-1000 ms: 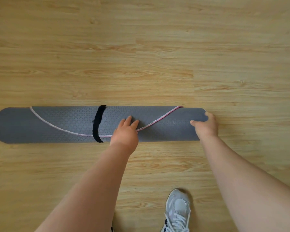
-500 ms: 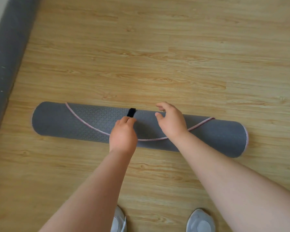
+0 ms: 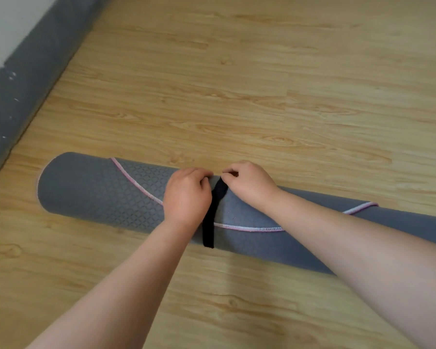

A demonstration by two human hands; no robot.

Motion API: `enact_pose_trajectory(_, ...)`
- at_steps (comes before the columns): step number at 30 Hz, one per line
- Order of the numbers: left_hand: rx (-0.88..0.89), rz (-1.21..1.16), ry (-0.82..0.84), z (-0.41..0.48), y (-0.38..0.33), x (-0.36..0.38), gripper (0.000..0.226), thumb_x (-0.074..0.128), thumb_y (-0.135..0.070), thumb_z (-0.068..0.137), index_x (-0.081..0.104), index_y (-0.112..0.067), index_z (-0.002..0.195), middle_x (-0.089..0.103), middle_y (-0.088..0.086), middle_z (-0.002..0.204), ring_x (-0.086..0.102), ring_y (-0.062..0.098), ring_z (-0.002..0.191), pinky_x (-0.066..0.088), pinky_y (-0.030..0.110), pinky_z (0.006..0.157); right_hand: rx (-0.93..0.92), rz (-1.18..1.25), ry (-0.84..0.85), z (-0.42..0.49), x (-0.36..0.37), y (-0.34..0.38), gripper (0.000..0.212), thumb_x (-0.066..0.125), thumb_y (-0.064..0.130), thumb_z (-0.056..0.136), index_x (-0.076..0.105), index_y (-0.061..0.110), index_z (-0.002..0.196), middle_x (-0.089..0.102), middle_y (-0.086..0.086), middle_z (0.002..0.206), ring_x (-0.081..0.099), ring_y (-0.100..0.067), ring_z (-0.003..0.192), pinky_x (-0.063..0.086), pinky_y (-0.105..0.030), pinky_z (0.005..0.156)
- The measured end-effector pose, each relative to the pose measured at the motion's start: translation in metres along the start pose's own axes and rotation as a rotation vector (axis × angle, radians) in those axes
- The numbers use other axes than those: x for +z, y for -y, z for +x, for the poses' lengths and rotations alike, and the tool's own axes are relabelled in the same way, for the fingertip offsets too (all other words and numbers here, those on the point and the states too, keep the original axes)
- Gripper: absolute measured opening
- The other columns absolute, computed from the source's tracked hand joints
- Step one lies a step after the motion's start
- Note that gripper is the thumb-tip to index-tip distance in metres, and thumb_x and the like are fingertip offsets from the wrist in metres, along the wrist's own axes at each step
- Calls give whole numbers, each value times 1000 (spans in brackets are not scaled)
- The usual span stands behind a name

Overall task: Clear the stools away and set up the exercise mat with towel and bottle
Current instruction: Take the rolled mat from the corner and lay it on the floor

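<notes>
A grey exercise mat (image 3: 93, 190) with pink stitched edging lies rolled up on the wooden floor, running from left to lower right. A black strap (image 3: 209, 222) wraps around its middle. My left hand (image 3: 186, 195) rests on the roll just left of the strap, fingers curled at the strap's top. My right hand (image 3: 249, 182) sits just right of it and pinches the strap's upper end between thumb and fingers. No stools, towel or bottle are in view.
A grey skirting board (image 3: 28, 71) runs diagonally along the left, with a white wall above it. Bare wooden floor (image 3: 262, 84) stretches beyond and in front of the mat.
My right hand came from the mat's right end to the strap at the middle. My left hand moved up beside the strap. The view has shifted closer and leftward.
</notes>
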State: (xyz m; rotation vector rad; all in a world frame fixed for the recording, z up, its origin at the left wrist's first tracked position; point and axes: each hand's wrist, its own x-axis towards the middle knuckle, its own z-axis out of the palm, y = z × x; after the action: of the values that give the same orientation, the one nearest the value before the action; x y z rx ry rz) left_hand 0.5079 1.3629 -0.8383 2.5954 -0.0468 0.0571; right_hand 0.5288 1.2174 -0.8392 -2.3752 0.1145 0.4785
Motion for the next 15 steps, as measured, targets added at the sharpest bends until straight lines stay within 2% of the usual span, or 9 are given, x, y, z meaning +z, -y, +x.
enact_pose_trajectory(2,22,-3,-34,1,1,5,26,52,-7,85,74,-13,97,72,2,101,60,24,101,43,31,90,12,-32,20,5,1,-2,29,49,30,88,73,17,98,68,-1,110,59,-23,105,48,-37,93)
enact_pose_trajectory(5,31,-15,-31,0,0,3,25,52,-6,85,74,-12,95,72,2,98,61,23,99,43,30,88,51,-64,54,8,-2,2,29,48,29,85,70,10,86,69,-6,97,61,-27,95,51,-38,85)
enact_pose_trajectory(8,69,-11,12,-3,4,-3,23,52,-7,87,73,-13,96,72,1,99,61,22,98,44,31,88,75,-23,37,6,-3,5,24,53,24,87,67,6,92,69,-6,102,61,-26,96,50,-34,79)
enact_pose_trajectory(11,196,55,4,-9,9,-4,20,54,-5,87,72,-9,95,72,4,95,64,26,91,49,34,84,65,3,25,6,-1,5,14,53,18,90,65,11,91,66,-3,104,58,-23,98,40,-27,74)
enact_pose_trajectory(15,218,114,-36,-7,8,1,21,52,-7,87,72,-9,93,72,3,90,64,27,86,49,35,80,-2,-12,19,7,-3,6,13,49,14,94,62,11,95,58,1,93,53,-20,90,34,-26,71)
